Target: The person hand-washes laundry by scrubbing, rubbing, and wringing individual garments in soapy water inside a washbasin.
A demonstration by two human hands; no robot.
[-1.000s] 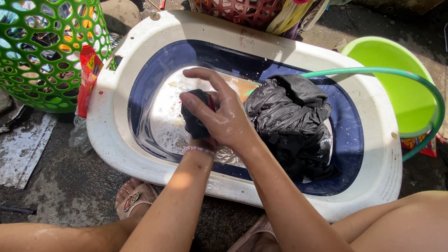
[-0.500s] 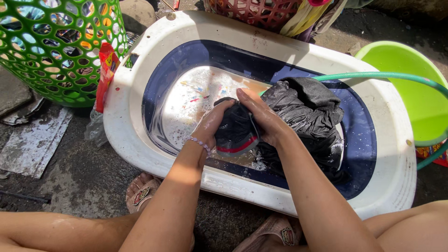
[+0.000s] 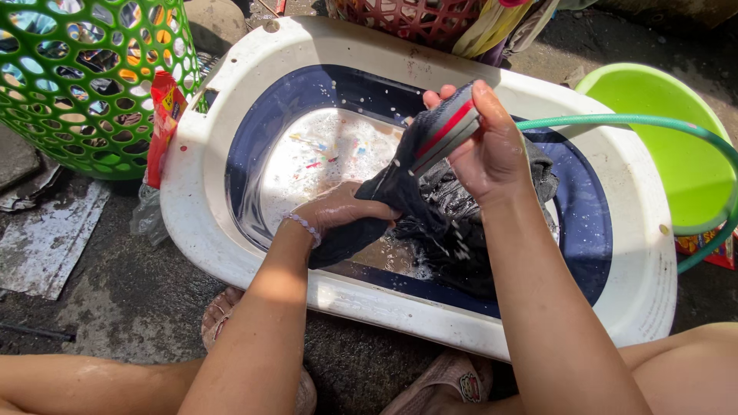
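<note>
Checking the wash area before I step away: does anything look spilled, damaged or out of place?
Nothing looks damaged. The ground around the white tub is wet, and drops fly where the right hand lifts the dark garment. The green hose runs over the tub's rim.
</note>
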